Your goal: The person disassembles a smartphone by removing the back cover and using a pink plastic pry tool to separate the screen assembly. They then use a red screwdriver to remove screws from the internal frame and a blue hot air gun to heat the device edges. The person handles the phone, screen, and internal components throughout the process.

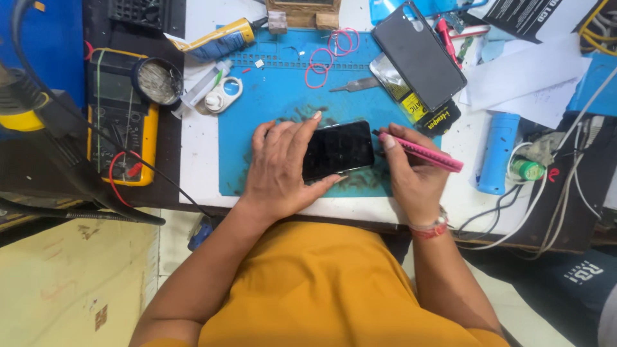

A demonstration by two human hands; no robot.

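Observing from beside the counter [199, 193], white top with a blue work mat [270, 103] on it.
Phone: black smartphone [339, 149] lies flat, screen dark, near the front edge of the mat.
Left hand: left hand [283, 168] spread over the phone's left end; grip holds the phone, thumb at the near edge, fingers across the far edge.
Right hand: right hand [411, 170] closed in a narrow grip on a pink tool [421, 151], its dark tip touching the phone's right edge.
Mat, far side: pink rubber bands [331, 54], metal tweezers [352, 84].
Right of mat: second dark phone [419, 54], tilted; blue cylinder [498, 153].
Left of mat: yellow multimeter [122, 115], red and black leads.
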